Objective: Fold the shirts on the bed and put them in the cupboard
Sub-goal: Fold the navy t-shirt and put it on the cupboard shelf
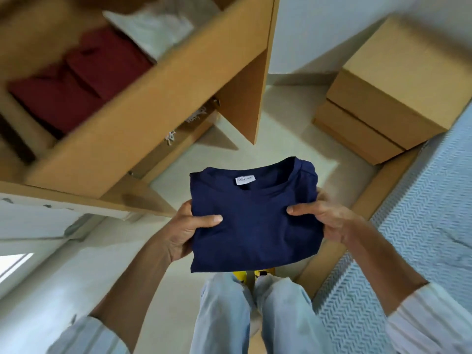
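Navy cotton is sitting folded into a neat square, collar and white label facing up, carried in mid-air over the pale floor just in front of the person's knees, between the bed point(421, 213) on the right and the open cupboard point(143, 129) up to the left. This navy shirt point(255, 213) is at risk of sagging open: it is being held only at its two side edges, so tilting it toward the shelf could be letting the lower layers slide out. It could also be catching on the shelf's front edge, or landing askew on the red shirts point(74, 80) lying there. Both arms are reaching forward, the left hand point(189, 226) and right hand point(324, 215) each pinching an edge, thumbs lying on top and fingers curling underneath.
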